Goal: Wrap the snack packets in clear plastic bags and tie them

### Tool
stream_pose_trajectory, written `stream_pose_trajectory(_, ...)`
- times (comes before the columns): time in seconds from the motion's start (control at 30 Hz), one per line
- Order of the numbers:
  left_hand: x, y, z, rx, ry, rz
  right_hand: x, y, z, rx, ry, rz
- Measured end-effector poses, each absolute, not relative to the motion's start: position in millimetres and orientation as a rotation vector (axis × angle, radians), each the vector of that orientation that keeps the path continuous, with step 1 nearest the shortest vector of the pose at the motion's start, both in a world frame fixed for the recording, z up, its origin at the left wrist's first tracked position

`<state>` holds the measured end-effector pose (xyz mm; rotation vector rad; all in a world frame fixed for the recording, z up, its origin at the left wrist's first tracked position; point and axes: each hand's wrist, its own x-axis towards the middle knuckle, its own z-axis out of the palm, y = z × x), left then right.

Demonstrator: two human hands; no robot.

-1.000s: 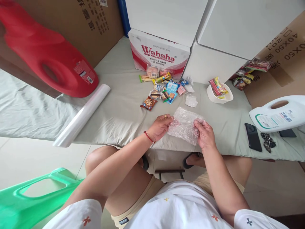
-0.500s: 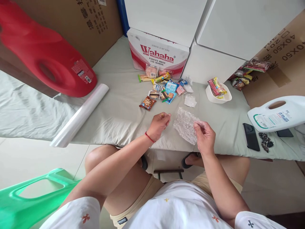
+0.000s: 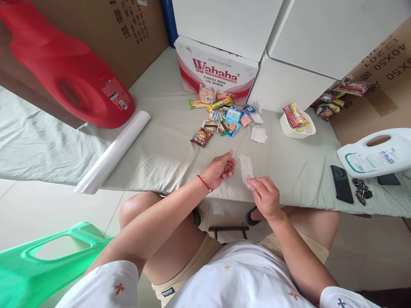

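Observation:
My right hand [image 3: 266, 197] pinches a crumpled piece of clear plastic film [image 3: 246, 167] just above the near edge of the cloth-covered table [image 3: 160, 149]. The film stands up as a narrow strip between my two hands. My left hand [image 3: 221, 169], with a red string at the wrist, hovers just left of the film with its fingers curled loosely and nothing visible in them. A pile of small wrapped snacks [image 3: 221, 117] lies further back on the table. A roll of clear film [image 3: 112, 152] lies to the left.
A Wahaha carton [image 3: 218, 70] and white boxes stand at the back. A white bowl of snacks [image 3: 297, 124] sits right of the pile. A red jug [image 3: 70, 77], a white jug [image 3: 374, 154], a phone [image 3: 342, 184] and keys [image 3: 362, 191] lie around. A green plastic item [image 3: 48, 265] is low on the left.
My left hand let go of the film. My right hand drew it in, so the wide sheet is now a narrow crumpled strip nearer the table edge.

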<state>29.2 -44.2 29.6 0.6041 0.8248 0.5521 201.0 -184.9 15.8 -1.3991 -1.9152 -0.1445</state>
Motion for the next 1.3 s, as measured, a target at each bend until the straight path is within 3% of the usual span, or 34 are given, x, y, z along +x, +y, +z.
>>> stream_pose_trajectory(0.23,34,-43,31,0.637,0.795,0.587,194,-188,18,-1.333,-1.944,-0.047)
stream_pose_trajectory(0.37,35,-45,28,0.685,0.757,0.664,194,-192,21,-1.315,-1.850,0.347)
stream_pose_trajectory(0.5,38,-50,27,0.813,0.722,0.778,188,-182,25,-1.302,-1.377,0.843)
stream_pose_trajectory(0.7,43,-61,26,0.946,0.610,0.715,172,-139,29,-1.406,-0.678,1.090)
stream_pose_trajectory(0.83,43,-67,25,0.987,0.553,0.679,171,-127,32,-1.411,-0.661,1.043)
stream_pose_trajectory(1.17,39,-64,30,1.068,0.677,0.779,173,-142,21,-1.538,-1.116,0.551)
stream_pose_trajectory(1.3,38,-62,27,1.125,0.641,0.794,172,-141,27,-1.503,-1.113,0.580)
